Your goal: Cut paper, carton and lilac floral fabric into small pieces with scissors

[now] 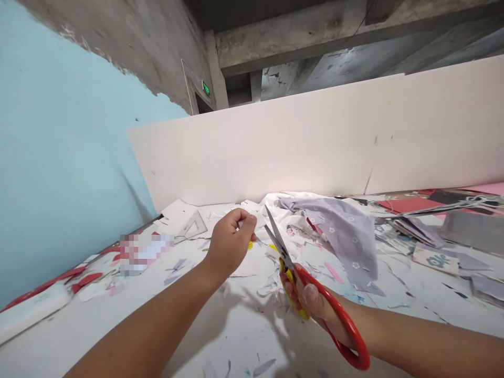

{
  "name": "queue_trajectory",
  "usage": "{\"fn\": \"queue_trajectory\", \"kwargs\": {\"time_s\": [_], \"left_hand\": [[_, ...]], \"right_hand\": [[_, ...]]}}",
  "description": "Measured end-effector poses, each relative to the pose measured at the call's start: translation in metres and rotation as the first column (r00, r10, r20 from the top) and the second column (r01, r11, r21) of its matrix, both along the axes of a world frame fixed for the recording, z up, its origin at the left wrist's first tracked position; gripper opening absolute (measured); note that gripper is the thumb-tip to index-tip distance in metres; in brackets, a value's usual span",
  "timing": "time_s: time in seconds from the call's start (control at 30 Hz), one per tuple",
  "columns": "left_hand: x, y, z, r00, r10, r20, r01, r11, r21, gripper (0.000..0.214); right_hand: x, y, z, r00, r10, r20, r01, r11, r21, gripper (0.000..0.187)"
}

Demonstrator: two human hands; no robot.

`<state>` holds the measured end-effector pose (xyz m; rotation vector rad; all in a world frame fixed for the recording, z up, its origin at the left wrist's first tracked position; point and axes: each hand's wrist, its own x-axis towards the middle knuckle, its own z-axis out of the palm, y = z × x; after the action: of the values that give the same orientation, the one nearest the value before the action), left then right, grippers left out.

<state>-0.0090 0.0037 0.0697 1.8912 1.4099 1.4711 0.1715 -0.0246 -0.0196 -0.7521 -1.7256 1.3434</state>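
My right hand [313, 302] is wrapped round a pair of scissors [334, 310] with red handles. Their metal blades point up and to the left, slightly apart, with no material seen between them. Something yellow [302, 312] shows along my right fingers; whether it belongs to the scissors I cannot tell. Left of the blade tips, my left hand [230, 244] is raised with thumb and fingers pinched together. What it pinches, if anything, cannot be made out. A small yellow spot [250, 245] shows just below those fingertips.
Paper scraps litter the white table [200, 320]. Lavender flowered cloth [346, 231] lies at the back, beside white cloth. A clear set square [196, 226] sits at back left. Red sheets [413, 206] and a patterned card [436, 259] are on the right. A white panel [315, 152] stands behind.
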Motion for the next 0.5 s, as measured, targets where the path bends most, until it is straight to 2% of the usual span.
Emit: {"fn": "queue_trajectory", "kwargs": {"time_s": [0.17, 0.5], "left_hand": [[0.007, 0.0, -0.004, 0.998, 0.016, -0.063, -0.012, 0.999, 0.05, 0.025], [0.009, 0.001, -0.013, 0.978, 0.079, -0.191, -0.044, 0.982, 0.181, 0.027]], "right_hand": [[-0.005, -0.005, -0.001, 0.996, -0.087, -0.035, 0.086, 0.996, -0.018, 0.055], [-0.007, -0.007, 0.004, 0.996, -0.089, -0.013, 0.089, 0.996, 0.007, 0.051]]}}
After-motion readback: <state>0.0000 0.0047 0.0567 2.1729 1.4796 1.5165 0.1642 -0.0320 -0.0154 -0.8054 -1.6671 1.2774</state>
